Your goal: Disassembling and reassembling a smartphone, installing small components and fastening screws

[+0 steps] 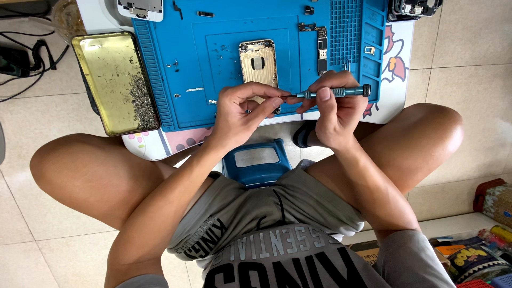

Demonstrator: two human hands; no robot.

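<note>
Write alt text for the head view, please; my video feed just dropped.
The right hand holds a small blue-grey screwdriver level, its tip meeting the left hand's fingertips above a blue work mat. An opened gold phone shell lies on the mat, with a metal tray of screws beside it.

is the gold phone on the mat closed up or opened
Opened. The gold phone housing lies on the blue repair mat with its bare inside facing up, no screen on it; small removed parts lie beside it.

The right hand [333, 109] holds a screwdriver [333, 92] level at the frame's centre. The left hand [240, 112] pinches its tip, above a phone shell [258, 64] on the blue mat [192, 53].
</note>
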